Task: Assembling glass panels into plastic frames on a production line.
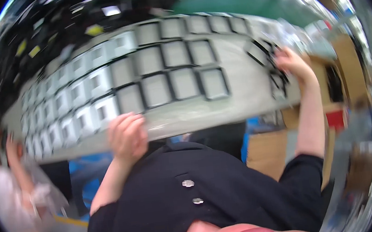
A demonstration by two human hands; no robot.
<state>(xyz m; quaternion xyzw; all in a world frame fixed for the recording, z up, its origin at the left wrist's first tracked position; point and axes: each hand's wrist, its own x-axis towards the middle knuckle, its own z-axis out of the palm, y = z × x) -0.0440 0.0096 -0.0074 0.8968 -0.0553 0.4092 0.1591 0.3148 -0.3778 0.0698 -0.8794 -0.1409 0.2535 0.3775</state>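
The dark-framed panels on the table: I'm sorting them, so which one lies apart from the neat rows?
The tilted panel near the table's right end, just left of the right hand. It sits skewed like a diamond; the others lie square in rows.

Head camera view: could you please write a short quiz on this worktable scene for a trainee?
1. True or false: the left hand is lifting a panel high above the long pale grey table.
2. The right hand reaches to: A, the loose black square frames at the table's right end; B, a white cup; C, a keyboard.
3. What colour are the rims of the square grey panels in the middle rows?
Key: 1 false, it sits by the table's front edge, lifting nothing; 2 A; 3 black.
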